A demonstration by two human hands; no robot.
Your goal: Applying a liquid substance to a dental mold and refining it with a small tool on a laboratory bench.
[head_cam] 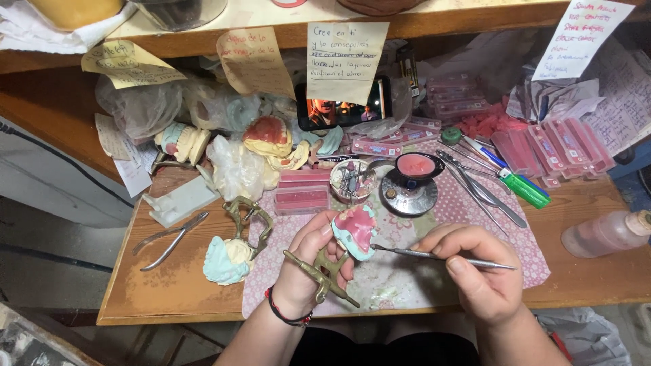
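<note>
At the near edge of my worn wooden workbench, over the pink patterned cloth mat, my left hand is curled shut around a brass dental articulator, fingers wrapped on its frame. Mounted on it sits the pink wax denture on its pale turquoise plaster cast, tilted up at twelve o'clock from my left palm. My right hand is closed in a pen grip on a slim steel wax carver; its tip points to nine o'clock and comes right up to the cast's edge, though I can't tell if it touches.

Around the bench: at nine o'clock from my left hand lies a second turquoise-and-cream plaster cast beside another brass articulator, and further out, steel pliers on bare wood. At twelve o'clock, a small round metal burner stand with a pink bowl of melted wax, and next to it a little glass jar of burs. At one o'clock, long steel instruments and a green lighter. At three o'clock, a clear plastic bottle lying on its side. Pink cards of artificial teeth are heaped at the back right. A phone propped at the back shows a lit screen, and handwritten paper notes hang from the wooden shelf above. The floor left of the bench is grey.
</note>
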